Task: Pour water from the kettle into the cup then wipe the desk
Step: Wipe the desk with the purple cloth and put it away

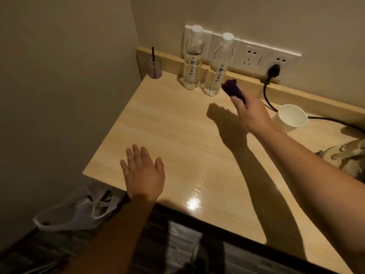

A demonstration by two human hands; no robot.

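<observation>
Two bottles [191, 62], one cup [290, 118], one cloth [233, 90].

The kettle lay outside the view, the black cord [333, 120] ran off the right edge, and the right hand [250, 113] hid part of the purple cloth [233, 89].

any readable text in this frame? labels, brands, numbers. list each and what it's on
Left water bottle: vertical blue Chinese characters on the label, too blurred to read with confidence.
Right water bottle: a label of the same look, blue vertical characters, also too blurred; small print below unreadable.
Paper cup: a faint mark low on the side, not legible.
Wall sockets, purple cloth in the right hand, desk: no text visible.
</observation>
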